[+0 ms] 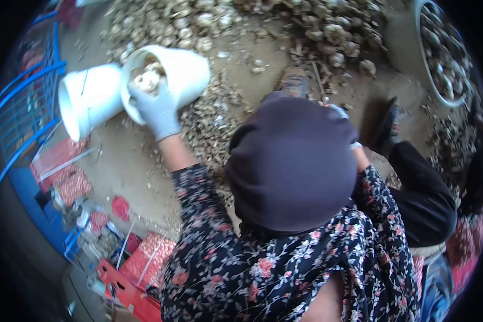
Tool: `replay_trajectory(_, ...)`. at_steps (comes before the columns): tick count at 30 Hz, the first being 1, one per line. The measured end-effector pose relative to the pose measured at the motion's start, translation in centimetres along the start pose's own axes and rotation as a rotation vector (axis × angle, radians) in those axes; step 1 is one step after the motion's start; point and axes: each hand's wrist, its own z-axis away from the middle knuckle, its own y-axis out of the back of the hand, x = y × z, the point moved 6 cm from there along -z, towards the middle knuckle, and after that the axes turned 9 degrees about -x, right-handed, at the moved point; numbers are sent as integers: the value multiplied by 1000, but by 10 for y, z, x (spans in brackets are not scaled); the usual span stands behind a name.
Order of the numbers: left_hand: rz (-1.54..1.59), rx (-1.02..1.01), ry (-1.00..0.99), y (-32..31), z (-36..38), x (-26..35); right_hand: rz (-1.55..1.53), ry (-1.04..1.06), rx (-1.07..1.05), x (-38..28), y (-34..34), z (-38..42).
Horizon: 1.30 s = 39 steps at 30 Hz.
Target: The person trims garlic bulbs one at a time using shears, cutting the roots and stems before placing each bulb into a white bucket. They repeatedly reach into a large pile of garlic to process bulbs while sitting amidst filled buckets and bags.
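Observation:
My left hand [155, 110], in a pale grey glove, reaches into the mouth of a white bucket [185, 75]. Its thumb and fingers are around a whitish garlic bulb [146, 81], and more bulbs show behind it in the bucket. The dark cap [292, 166] on my head covers most of my right hand [338, 111]; only bits of its white glove show. A thin metal rod [319, 80] sticks out close to that hand, but whether the hand grips it is hidden.
A second white bucket [88, 99] stands to the left, near a blue crate [29, 107]. Piles of garlic bulbs [333, 32] lie ahead, with loose skins [214, 115] on the floor. A large tub of garlic [429, 70] is at the right, near another person's dark-trousered leg [424, 198].

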Motion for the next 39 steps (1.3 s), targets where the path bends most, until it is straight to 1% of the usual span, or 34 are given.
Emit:
replay_trajectory(2, -329, -28, 52, -11, -8, -16, 40, 35, 10, 6, 3, 0)
replay_trajectory(3, -260, -11, -44, -20, -10, 6, 62, -46, 5, 6, 2, 0)
replay_trajectory(4, -194, 10, -137, -29, -9, 29, 56, -37, 40, 14, -2, -3)
replay_trajectory(5, 143, -118, -226, -63, -15, 45, 53, -77, 28, 17, -2, -4)
replay_trajectory(6, 556, -238, -98, -99, -2, 80, 51, -115, 17, 19, -2, -5)
replay_trajectory(7, 437, -190, -555, -138, 1, 114, 62, -145, 16, 17, 1, -4)
replay_trajectory(8, 789, -738, -148, -189, 15, 140, 73, -178, 12, 14, 4, -1)
replay_trajectory(9, 728, -756, -165, -227, 23, 168, 56, -190, -7, 13, 8, 0)
replay_trajectory(10, 632, -933, -111, -296, 28, 174, 53, -203, -2, 16, 9, 0)
replay_trajectory(11, 574, -994, -36, -339, 32, 185, 41, -201, 27, 18, 9, 0)
replay_trajectory(12, 512, -1053, 37, -368, 39, 194, 28, -199, 57, 20, 12, -1)
replay_trajectory(13, 516, -1066, 30, -371, 41, 205, 17, -229, 39, 19, 14, -1)
replay_trajectory(15, 289, -1005, -102, -361, 43, 224, -27, -227, 61, 22, 20, -7)
replay_trajectory(16, 539, -1073, 121, -390, 49, 207, -70, -207, 69, 22, 18, -8)
replay_trajectory(17, 742, -1057, 115, -402, 52, 195, -24, -202, 47, 18, 21, -8)
replay_trajectory(18, 950, -1026, 102, -396, 48, 196, -24, -191, 47, 17, 25, -10)
replay_trajectory(19, 950, -1020, 99, -391, 45, 187, 119, -139, 93, 14, 31, -10)
replay_trajectory(20, 895, -990, 71, -359, 47, 179, 259, -93, 135, 10, 34, -7)
replay_trajectory(21, 837, -962, 45, -333, 51, 169, 332, -141, 117, 3, 36, -5)
replay_trajectory(22, 832, -962, 47, -318, 53, 163, 329, -140, 113, 2, 35, -6)
replay_trajectory(24, 535, -777, -154, -279, 48, 160, 433, -72, 231, -9, 39, -10)
replay_trajectory(25, 457, -844, -123, -242, 50, 173, 487, -65, 243, -19, 40, -11)
replay_trajectory(26, 455, -841, -127, -231, 51, 174, 484, -62, 245, -28, 41, -12)
replay_trajectory(27, 396, -850, -179, -223, 53, 176, 531, -60, 248, -39, 41, -13)
replay_trajectory(29, 336, -850, -269, -217, 55, 178, 576, -72, 233, -58, 42, -17)
replay_trajectory(30, 337, -849, -272, -217, 56, 176, 575, -71, 236, -63, 45, -15)
replay_trajectory(32, 312, -776, -283, -214, 53, 173, 480, -95, 52, -65, 40, -16)
replay_trajectory(33, 314, -862, -109, -219, 54, 163, 485, -55, 92, -58, 39, -16)
replay_trajectory(34, 315, -860, -106, -219, 54, 159, 488, -53, 90, -45, 36, -16)
replay_trajectory(36, 219, -562, -317, -225, 49, 136, 387, -64, 105, -18, 32, -15)
replay_trajectory(37, 249, -628, -353, -253, 50, 112, 377, -100, 119, -6, 30, -13)
replay_trajectory(38, 243, -627, -343, -266, 54, 96, 380, -96, 109, 1, 29, -13)
replay_trajectory(39, 171, -602, -418, -287, 62, 77, 372, -107, 82, 8, 28, -12)
